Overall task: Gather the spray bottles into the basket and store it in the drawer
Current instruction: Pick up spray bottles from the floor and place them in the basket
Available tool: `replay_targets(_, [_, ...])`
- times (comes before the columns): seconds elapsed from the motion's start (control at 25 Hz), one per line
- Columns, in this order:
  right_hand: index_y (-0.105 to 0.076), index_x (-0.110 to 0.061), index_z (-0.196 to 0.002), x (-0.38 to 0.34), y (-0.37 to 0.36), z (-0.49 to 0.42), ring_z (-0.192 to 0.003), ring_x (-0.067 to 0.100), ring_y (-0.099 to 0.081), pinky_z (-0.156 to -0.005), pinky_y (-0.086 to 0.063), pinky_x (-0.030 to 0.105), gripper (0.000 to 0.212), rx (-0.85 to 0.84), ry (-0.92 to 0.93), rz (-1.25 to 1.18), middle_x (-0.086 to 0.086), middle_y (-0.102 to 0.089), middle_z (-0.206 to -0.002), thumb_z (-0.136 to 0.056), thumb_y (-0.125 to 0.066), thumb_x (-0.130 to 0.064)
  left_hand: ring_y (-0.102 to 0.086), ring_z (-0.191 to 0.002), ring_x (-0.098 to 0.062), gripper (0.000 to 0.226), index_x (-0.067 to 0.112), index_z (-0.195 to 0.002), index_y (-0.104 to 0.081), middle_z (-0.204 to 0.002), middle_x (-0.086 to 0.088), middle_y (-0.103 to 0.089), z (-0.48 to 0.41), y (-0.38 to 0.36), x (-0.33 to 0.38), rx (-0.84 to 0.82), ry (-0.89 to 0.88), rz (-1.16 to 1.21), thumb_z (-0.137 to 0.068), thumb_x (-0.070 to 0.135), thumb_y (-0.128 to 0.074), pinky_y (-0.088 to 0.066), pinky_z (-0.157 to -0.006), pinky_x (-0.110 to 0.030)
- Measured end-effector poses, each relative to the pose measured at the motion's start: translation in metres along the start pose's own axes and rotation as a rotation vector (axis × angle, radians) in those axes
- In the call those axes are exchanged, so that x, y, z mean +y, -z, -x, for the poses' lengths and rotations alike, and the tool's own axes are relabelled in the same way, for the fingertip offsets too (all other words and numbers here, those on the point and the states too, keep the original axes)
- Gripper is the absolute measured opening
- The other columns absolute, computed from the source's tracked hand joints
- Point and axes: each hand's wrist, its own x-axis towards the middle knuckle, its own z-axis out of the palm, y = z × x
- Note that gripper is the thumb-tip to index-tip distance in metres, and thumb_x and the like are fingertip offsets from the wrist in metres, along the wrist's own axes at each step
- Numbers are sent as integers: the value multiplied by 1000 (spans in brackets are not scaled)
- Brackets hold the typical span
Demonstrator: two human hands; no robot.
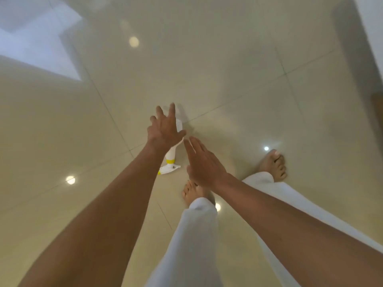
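Seen from above, looking down at a glossy floor (228,69) of large cream tiles with thin grey grout lines; smooth, polished, mirror-like, dotted with round reflections of ceiling lights and a pale bluish patch of reflected daylight at upper left.

Lying on its side on the floor near the centre: a white plastic spray bottle (171,154), smooth and matte, body tapering to a narrow neck, ringed by a yellow collar, ending in a white trigger head with a small yellow nozzle tip. Head end nearer the viewer, base farther away and partly hidden.

Left hand (164,129) stretched out above the bottle's body, palm down, fingers spread and slightly curled, grip open, holding nothing; contact with the bottle impossible to tell from this angle. Right hand (204,162) just beside the bottle on its right, flat and blade-like, fingers straight and pressed together, grip open and empty, apart from the plastic. Both forearms bare, reaching in from the lower corners.

Below the hands: two legs in loose white trousers (194,235) of soft, lightly creased cloth, with bare feet flat on the tile, the left foot (191,192) just short of the bottle's trigger head, the right foot (273,164) farther to the right.

Slight motion blur throughout.
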Motion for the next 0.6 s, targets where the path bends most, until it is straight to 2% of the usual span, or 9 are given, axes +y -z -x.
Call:
replay_targets(0.12, [-15, -8, -157, 18, -9, -4, -153, 27, -17, -110, -42, 44, 73, 21, -8, -8, 13, -15, -165, -93, -50, -10, -44, -127, -39, 88, 15, -149, -25, -139, -19, -45, -27, -14, 12, -49, 22, -102, -83, 54, -68, -46, -93, -46])
replay_targets(0.28, [-32, -12, -148, 37, 4, 22, -141, 31, -33, -99, -45, 43, 59, 85, -160, -143, 11, -28, -156, -93, -53, -12, -50, -124, -38, 81, 7, -135, -45, -133, -20, -52, -13, -16, 22, -65, 77, -95, -78, 58, -71, -45, -94, -40])
replay_targets(0.44, [-38, -10, -147, 39, 43, 76, -139, 29, -39, -110, -39, 39, 54, 124, -377, -432, 11, -33, -154, -98, -55, -22, -48, -129, -37, 81, 8, -132, -52, -133, -22, -55, 54, 28, 33, -24, 152, 254, -75, 63, -71, -43, -101, -36])
replay_targets(0.56, [-48, -11, -143, 30, 99, 127, -129, 25, -53, -109, -42, 39, 49, 286, -608, -844, 8, -50, -144, -99, -58, -29, -55, -107, -34, 71, 12, -124, -52, -119, -24, -57, 124, 71, 64, 134, 109, 576, -73, 56, -77, -43, -85, -27])
replay_targets(0.6, [-53, -13, -139, 25, 120, 144, -126, 23, -56, -108, -44, 39, 45, 348, -671, -991, 5, -55, -139, -99, -58, -32, -57, -100, -33, 70, 12, -120, -52, -115, -22, -58, 148, 86, 80, 153, 50, 661, -72, 55, -79, -47, -79, -29])
